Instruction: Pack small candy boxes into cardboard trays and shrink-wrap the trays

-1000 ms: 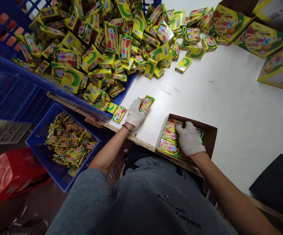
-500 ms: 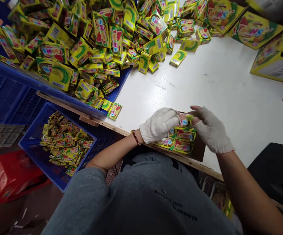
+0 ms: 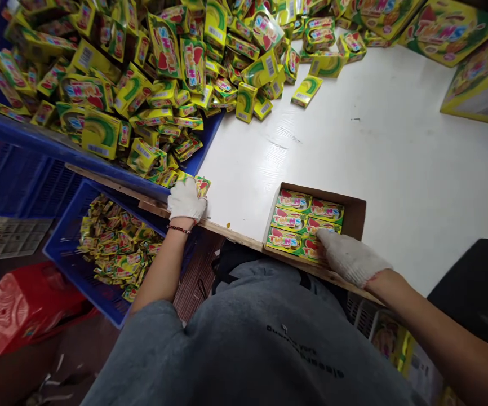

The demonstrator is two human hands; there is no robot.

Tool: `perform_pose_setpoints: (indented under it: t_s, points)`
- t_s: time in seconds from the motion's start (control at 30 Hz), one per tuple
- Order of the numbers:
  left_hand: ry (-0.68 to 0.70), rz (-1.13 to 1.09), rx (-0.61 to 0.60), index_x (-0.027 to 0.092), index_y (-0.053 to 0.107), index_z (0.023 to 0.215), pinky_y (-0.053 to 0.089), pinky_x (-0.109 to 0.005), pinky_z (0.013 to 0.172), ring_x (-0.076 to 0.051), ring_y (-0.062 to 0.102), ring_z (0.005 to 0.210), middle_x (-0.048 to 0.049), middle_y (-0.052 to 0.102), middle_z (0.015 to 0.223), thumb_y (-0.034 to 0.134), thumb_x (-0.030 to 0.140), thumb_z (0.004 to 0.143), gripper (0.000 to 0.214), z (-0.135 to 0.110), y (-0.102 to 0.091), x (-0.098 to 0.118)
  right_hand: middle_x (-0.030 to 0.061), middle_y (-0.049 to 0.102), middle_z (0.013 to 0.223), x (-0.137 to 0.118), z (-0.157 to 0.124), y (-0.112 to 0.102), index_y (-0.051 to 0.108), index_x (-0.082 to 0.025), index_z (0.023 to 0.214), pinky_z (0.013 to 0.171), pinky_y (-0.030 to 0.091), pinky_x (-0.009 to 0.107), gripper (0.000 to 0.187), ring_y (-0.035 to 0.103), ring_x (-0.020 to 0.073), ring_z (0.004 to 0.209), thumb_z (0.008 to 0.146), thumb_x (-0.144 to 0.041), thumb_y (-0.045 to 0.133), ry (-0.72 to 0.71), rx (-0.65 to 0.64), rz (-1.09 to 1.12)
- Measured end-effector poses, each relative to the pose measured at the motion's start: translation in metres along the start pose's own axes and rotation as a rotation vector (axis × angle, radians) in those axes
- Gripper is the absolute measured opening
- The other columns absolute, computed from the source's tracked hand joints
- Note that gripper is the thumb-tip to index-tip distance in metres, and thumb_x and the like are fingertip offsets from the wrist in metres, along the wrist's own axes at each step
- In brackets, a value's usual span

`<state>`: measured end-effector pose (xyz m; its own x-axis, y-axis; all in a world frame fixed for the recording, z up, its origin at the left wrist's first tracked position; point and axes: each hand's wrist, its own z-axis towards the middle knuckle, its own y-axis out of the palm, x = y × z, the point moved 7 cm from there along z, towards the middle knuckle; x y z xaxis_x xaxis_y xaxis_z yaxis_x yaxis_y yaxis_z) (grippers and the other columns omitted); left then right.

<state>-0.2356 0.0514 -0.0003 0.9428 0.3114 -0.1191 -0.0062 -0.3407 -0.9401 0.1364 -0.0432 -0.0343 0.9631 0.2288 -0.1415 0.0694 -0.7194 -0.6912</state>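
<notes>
Packets lie flat in two columns in the cardboard box at the table's near edge, labels up, long axes running left to right. My right hand rests spread flat on the nearest ones, gripping nothing. My left hand curls closed around a loose packet at the table edge.

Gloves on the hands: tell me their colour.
White knit, on left hand and right hand; head view.

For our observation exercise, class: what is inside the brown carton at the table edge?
Flat yellow packs lie face up in two columns inside the carton. The right hand covers the near right corner, and anything beneath the top layer is hidden.
</notes>
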Motion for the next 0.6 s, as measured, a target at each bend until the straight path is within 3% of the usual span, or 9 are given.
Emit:
perform_pose_setpoints:
  t_s: [0.13,0.23,0.33,0.47,0.53,0.6]
  points:
    - [-0.058,-0.022,-0.009,0.023,0.056,0.146,0.059,-0.045,0.107,-0.035,0.069,0.128,-0.0189,0.055,0.153,0.071,0.037,0.099,0.051,-0.001,0.021,-0.007,0.0257,0.078,0.121,-0.005,-0.002,-0.007,0.077,-0.016,0.125,0.081,0.052,0.040,0.031,0.077,0.0377,0.107,0.103,-0.014,0.055,0.013,0.074,-0.184]
    - [-0.082,-0.067,0.012,0.024,0.056,0.150,0.059,-0.046,0.108,-0.038,0.067,0.134,-0.0200,0.052,0.155,0.074,0.044,0.098,0.058,0.001,0.033,-0.005,0.0197,0.080,0.104,-0.003,0.006,0.010,0.076,-0.018,0.112,0.076,0.050,0.036,0.025,0.078,0.0314,0.093,0.108,-0.022,0.052,0.013,-0.059,-0.054]
    - [-0.074,-0.090,0.026,0.024,0.061,0.147,0.059,-0.050,0.107,-0.041,0.065,0.135,-0.0218,0.053,0.155,0.068,0.038,0.101,0.049,0.003,0.040,-0.001,0.0133,0.080,0.099,-0.001,0.019,0.021,0.073,-0.021,0.092,0.077,0.049,0.033,0.021,0.076,0.0264,0.091,0.105,-0.025,0.057,-0.020,-0.107,0.080]
    - [0.148,-0.196,0.052,0.018,0.066,0.141,0.059,-0.047,0.110,-0.035,0.068,0.130,-0.0192,0.064,0.143,0.066,0.020,0.095,0.045,0.001,0.046,0.024,0.0064,0.075,0.083,0.004,0.029,0.010,0.066,-0.024,0.079,0.067,0.044,0.032,0.017,0.069,0.0226,0.076,0.095,-0.027,0.062,-0.073,-0.035,0.215]
    - [0.309,-0.329,0.109,0.019,0.066,0.138,0.059,-0.045,0.113,-0.031,0.070,0.126,-0.0151,0.069,0.134,0.068,0.017,0.091,0.046,-0.008,0.041,0.044,0.0047,0.073,0.079,0.003,0.028,-0.011,0.066,-0.025,0.082,0.066,0.047,0.032,0.019,0.067,0.0222,0.074,0.098,-0.034,0.059,-0.088,0.089,0.345]
    - [0.469,-0.493,0.220,0.022,0.065,0.139,0.060,-0.046,0.115,-0.029,0.070,0.125,-0.0119,0.071,0.131,0.067,0.018,0.092,0.047,-0.026,0.029,0.069,0.0057,0.075,0.086,-0.003,0.024,-0.036,0.071,-0.026,0.098,0.071,0.054,0.035,0.022,0.070,0.0245,0.080,0.100,-0.042,0.057,-0.094,0.273,0.495]
